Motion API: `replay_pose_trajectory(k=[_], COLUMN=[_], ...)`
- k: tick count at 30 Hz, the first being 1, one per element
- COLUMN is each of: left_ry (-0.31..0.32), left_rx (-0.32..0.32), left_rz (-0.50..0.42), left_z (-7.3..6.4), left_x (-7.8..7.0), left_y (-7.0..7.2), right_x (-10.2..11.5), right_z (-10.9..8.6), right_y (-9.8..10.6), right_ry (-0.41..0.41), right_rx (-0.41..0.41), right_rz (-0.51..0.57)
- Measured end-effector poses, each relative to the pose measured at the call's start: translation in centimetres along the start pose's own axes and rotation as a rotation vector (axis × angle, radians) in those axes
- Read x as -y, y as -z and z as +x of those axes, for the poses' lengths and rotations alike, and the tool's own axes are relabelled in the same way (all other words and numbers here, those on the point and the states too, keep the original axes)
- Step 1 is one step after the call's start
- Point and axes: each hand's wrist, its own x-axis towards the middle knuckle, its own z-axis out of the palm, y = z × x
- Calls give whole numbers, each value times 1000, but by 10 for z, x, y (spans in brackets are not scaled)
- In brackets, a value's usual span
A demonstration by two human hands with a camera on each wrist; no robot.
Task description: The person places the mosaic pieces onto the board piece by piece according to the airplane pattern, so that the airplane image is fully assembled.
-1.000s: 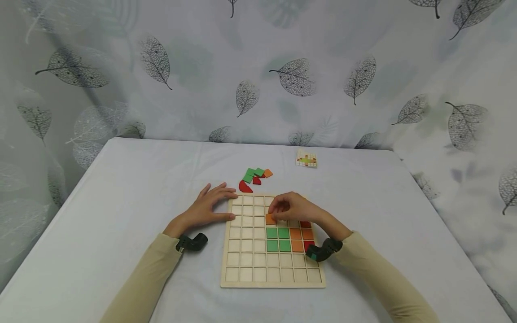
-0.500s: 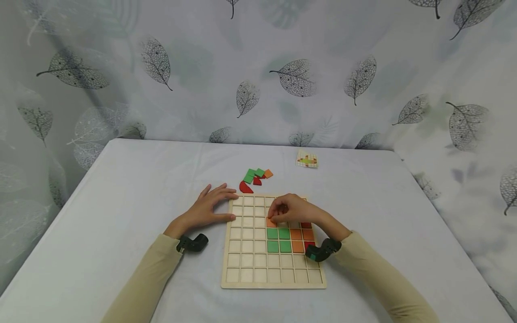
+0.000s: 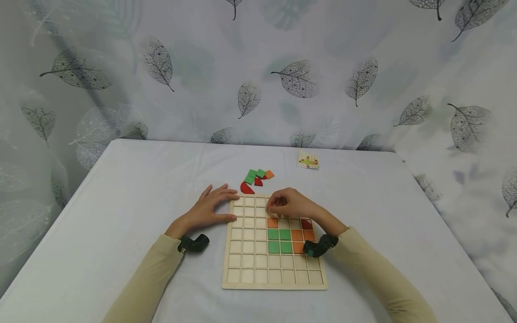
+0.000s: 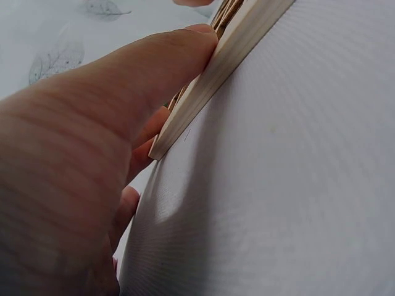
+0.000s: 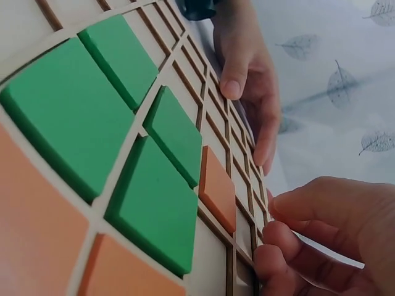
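A wooden grid board (image 3: pixel 274 286) lies on the white cloth. My left hand (image 3: pixel 206 208) spreads along its upper left edge; in the left wrist view the thumb (image 4: pixel 166 55) rests against the wooden side. Over the upper right cells, my right hand (image 3: pixel 295 204) hovers with bent fingers and no tile showing between them. Just below its fingertips an orange square tile (image 3: pixel 272 223) sits in a cell, also plain in the right wrist view. Beneath that tile are green squares (image 3: pixel 279 241), with orange squares (image 3: pixel 297 241) beside them. A dark red piece (image 3: pixel 307 224) lies partly under the right wrist.
Behind the board is a loose pile of green tiles (image 3: pixel 251 176), an orange tile (image 3: pixel 269 174) and red curved pieces (image 3: pixel 247 188). A small pattern card (image 3: pixel 308 160) lies farther back. A leaf-print curtain (image 3: pixel 258 67) hangs beyond the table.
My right hand has let go of the orange tile and risen slightly away from it, leaving it in its cell. The left hand stays at the board's edge.
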Motion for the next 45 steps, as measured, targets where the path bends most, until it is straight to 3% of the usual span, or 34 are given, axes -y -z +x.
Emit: replay_pose_trajectory(k=[14,29,40,45], left_ry=[11,14,8,6], left_rx=[0,-2,4,0], left_rz=[7,2,1,5], left_z=[0,-1,0,0], left_x=[-2,-3,-4,-3], left_y=[-1,-2,-1,0], right_x=[-3,-9,-13,-17], right_z=[15,36,52,57], right_y=[-2,-4,-6,-6], right_ry=[3,-80,-107,-62], right_rx=[-145,-304,-318,-325], right_rz=[-3,47,25,10])
